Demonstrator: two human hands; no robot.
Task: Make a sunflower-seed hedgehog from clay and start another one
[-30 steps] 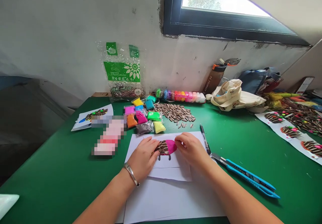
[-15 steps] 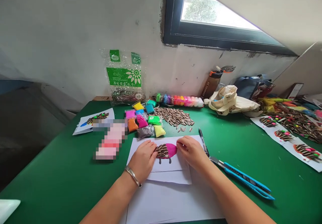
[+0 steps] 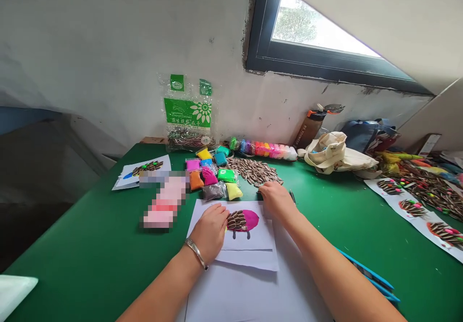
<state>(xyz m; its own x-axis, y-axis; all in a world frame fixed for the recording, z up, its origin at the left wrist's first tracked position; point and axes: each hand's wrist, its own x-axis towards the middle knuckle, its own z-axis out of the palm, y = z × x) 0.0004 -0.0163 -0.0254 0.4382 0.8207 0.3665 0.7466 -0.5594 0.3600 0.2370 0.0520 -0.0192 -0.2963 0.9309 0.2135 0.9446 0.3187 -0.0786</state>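
Note:
My left hand [image 3: 209,230] lies on the white paper [image 3: 253,241], fingers stretched and flat, holding it down beside the picture. On this sheet is a magenta clay shape [image 3: 251,219] with two grey legs; rows of striped sunflower seeds [image 3: 237,220] cover its left part. The left end is hidden by my left hand. My right hand [image 3: 279,200] is past the paper's upper right corner, at the near edge of a pile of sunflower seeds [image 3: 255,170]. Its fingertips are pinched together, with a small dark sliver like a sunflower seed at them.
Coloured clay packets [image 3: 210,176] lie left of the pile. Behind stand a seed bag [image 3: 190,119], a clay tube pack [image 3: 265,149], a bottle [image 3: 309,129] and a cloth bag [image 3: 329,153]. A blue cutter [image 3: 376,278] lies by my right forearm. Finished pictures [image 3: 412,208] lie right.
My right hand has moved from the magenta shape's right end away to the seed pile. My left hand stays on the paper. The whole view has shifted slightly.

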